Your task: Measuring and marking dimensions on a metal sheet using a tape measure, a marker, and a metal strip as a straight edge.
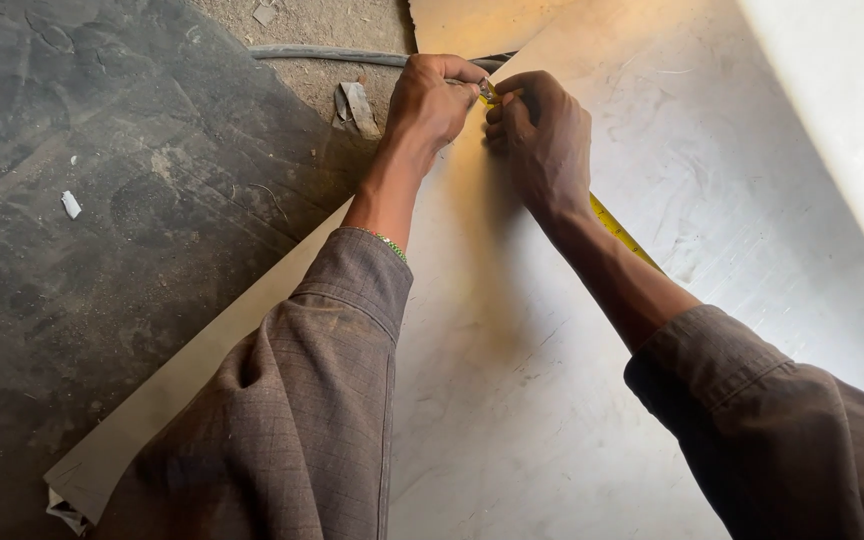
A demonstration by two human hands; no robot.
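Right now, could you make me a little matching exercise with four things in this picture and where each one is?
Things:
1. left hand
2. yellow tape measure
3. white scrap
4. grey cable

Places:
A. alone on the dark floor, far left
B. on the gritty ground beyond the pale sheet
C. at the sheet's far edge, closed beside the right hand
D. running under the right forearm

Pairs: 1-C, 2-D, 3-A, 4-B

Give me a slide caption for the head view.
Both hands, left hand and right hand, pinch a yellow tape measure at the far edge of a metal sheet.
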